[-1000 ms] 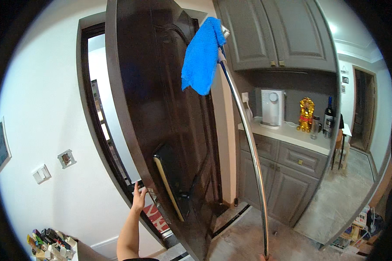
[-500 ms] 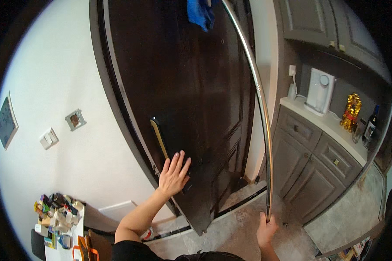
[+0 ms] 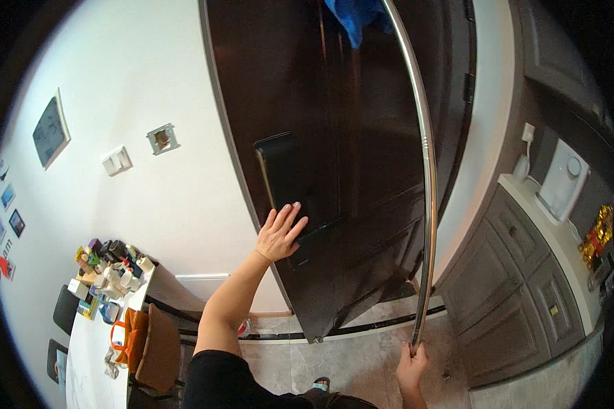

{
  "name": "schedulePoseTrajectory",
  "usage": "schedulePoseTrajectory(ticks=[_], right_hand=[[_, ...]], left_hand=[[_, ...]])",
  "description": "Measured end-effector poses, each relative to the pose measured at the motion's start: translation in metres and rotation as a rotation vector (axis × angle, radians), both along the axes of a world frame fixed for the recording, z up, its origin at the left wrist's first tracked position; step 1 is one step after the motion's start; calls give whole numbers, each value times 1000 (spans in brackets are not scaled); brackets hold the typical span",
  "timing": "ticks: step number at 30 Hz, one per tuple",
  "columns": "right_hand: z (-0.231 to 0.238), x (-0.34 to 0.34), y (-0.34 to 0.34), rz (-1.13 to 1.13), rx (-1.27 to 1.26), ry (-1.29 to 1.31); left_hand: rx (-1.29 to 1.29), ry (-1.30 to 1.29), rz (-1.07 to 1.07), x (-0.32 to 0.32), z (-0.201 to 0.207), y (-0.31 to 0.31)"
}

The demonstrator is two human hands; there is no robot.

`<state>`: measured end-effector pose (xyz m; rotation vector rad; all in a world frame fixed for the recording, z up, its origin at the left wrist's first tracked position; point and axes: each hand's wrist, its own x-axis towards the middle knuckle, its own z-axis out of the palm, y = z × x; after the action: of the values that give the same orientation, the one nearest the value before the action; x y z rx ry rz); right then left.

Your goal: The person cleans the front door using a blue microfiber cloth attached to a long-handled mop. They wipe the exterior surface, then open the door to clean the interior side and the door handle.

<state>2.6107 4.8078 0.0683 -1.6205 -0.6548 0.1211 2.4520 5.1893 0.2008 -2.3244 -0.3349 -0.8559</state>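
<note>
My left hand (image 3: 280, 235): fingers spread, back of the hand toward me, laid flat against a long black lock panel with a gold-toned edge (image 3: 278, 160), which is fixed upright on a dark brown panelled door (image 3: 382, 136).

My right hand (image 3: 411, 368): fingers closed round the lower end of a long, shiny silver metal pole (image 3: 428, 157). The pole rises in front of the door and leaves view at the top.

One bright blue cloth (image 3: 353, 19): hanging beside the pole's upper stretch, partly cut off; its fastening is out of sight.

One white table (image 3: 85, 358), at left: its far end crowded with assorted small bottles and jars (image 3: 116, 266), contents too small to tell.

One orange bag with looped handles (image 3: 136, 334): between the table and a brown chair (image 3: 159, 347); what it holds cannot be seen.

One grey panelled cabinet with a pale top (image 3: 494, 293), at right: doors and drawers shut, contents hidden. On its top, a white upright appliance (image 3: 563, 178) and, near it, a shiny gold and red figure (image 3: 597, 238).

One square recessed wall box (image 3: 162, 140): uncovered, interior indistinct, just above a white switch plate (image 3: 117, 161).
</note>
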Motion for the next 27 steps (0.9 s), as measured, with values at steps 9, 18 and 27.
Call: schedulePoseTrajectory(ticks=[9, 18, 27], right_hand=[[-17, 2, 81, 86, 21, 158], [-53, 9, 132, 247, 27, 226], [3, 44, 236, 259, -151, 108]], left_hand=[[-91, 54, -14, -3, 7, 71], [-125, 66, 49, 3, 24, 106], [-230, -8, 58, 6, 22, 136]])
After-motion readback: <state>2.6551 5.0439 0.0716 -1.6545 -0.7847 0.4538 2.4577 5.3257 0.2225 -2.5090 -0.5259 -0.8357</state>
